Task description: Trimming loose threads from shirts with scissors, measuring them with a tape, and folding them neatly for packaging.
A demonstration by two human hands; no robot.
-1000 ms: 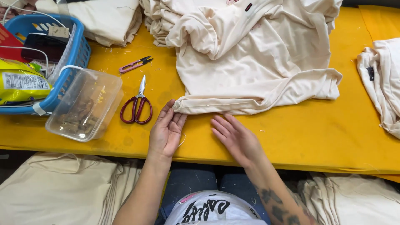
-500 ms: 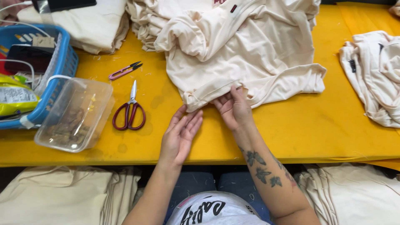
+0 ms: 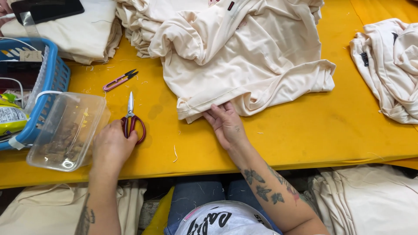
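head view: left hand (image 3: 111,146) closes on the red-handled scissors (image 3: 132,119) — a clear plastic tub (image 3: 65,130) and blue basket (image 3: 54,82) just beside. right hand (image 3: 226,124), fingers loosely spread, presses the cream shirt (image 3: 244,56) hem on the yellow worktop (image 3: 305,130).

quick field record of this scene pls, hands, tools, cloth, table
left hand: on the red-handled scissors
right hand: fingers at hem of cream garment
small snips: pink, lying apart from both hands
clear container: beside left hand
blue basket: far left
table: yellow
other cream garment: right edge
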